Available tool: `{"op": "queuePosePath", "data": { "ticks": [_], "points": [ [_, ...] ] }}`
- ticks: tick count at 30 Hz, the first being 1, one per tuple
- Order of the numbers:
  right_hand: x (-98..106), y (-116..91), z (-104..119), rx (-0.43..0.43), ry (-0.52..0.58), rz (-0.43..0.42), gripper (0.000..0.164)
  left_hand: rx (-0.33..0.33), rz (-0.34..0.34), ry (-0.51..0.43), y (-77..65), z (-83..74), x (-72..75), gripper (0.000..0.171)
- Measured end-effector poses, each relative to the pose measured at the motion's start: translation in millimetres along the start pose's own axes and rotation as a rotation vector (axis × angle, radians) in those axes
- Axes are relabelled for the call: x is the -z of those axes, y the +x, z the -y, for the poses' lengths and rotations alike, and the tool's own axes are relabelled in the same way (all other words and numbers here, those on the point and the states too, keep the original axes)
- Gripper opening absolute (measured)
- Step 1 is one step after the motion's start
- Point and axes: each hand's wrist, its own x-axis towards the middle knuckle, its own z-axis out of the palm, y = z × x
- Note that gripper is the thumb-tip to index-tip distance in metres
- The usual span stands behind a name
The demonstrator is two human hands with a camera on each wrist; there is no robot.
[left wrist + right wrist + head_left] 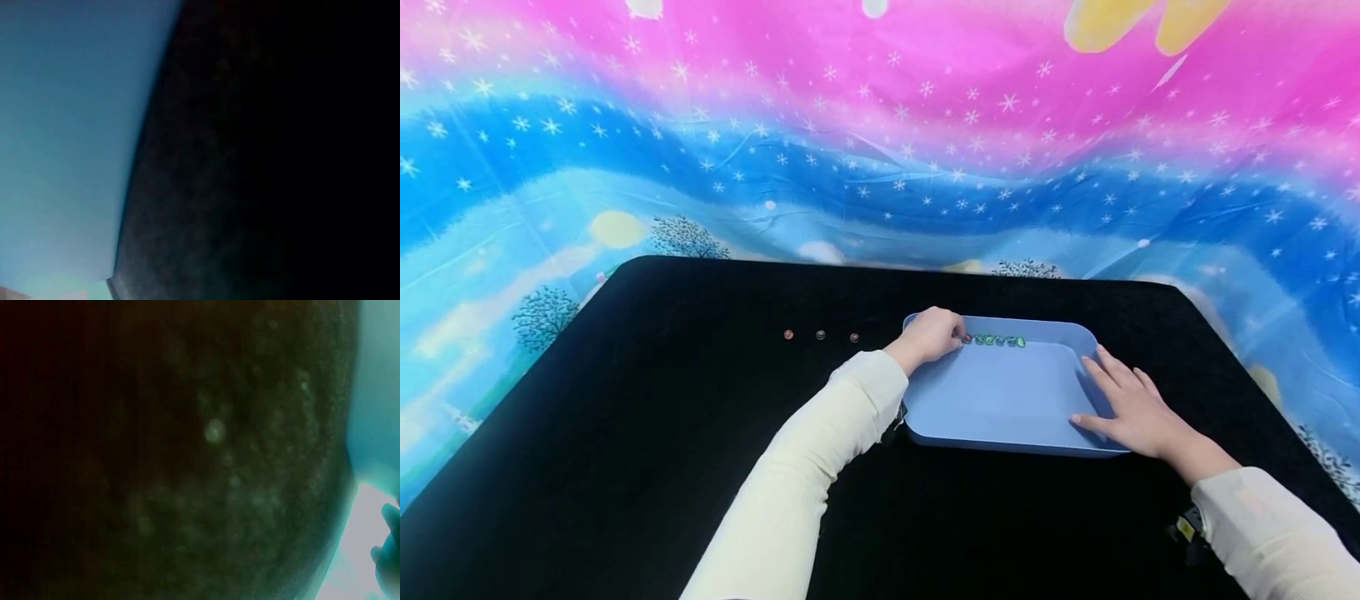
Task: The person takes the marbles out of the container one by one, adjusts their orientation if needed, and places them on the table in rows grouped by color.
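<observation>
In the head view, my left hand (931, 335) reaches over the left rim of a blue tray (1000, 400). Its thumb and fingers pinch a small reddish-brown round piece (967, 339), partly hidden by the fingertips. Right beside it, a row of several small green glassy pieces (1000, 341) lies along the tray's far side. My right hand (1131, 408) rests with spread, straight fingers on the tray's right rim, its thumb over the near side. The left wrist view shows the tray's outer wall (69, 137) close up; fingertips (390, 544) appear dark at the right wrist view's corner.
Three small brownish round pieces lie spaced in a line left of the tray, among them one at the far left (787, 334) and one nearest the tray (854, 338). A black cloth (647, 433) covers the table; a patterned backdrop (850, 167) hangs behind.
</observation>
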Motion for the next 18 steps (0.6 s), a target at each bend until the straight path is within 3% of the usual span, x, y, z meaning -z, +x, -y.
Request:
{"op": "queuePosePath", "data": {
  "ticks": [8,18],
  "points": [
    [1.5,-1.3,-0.1,0.011,0.008,-0.013,0.089,0.015,-0.065,-0.149,-5.7,-0.9,11.8,0.015],
    [-2.1,-0.3,0.0,0.016,0.016,-0.016,0.088,0.009,-0.027,-0.319,-19.8,0.0,21.0,0.016]
  ]
}}
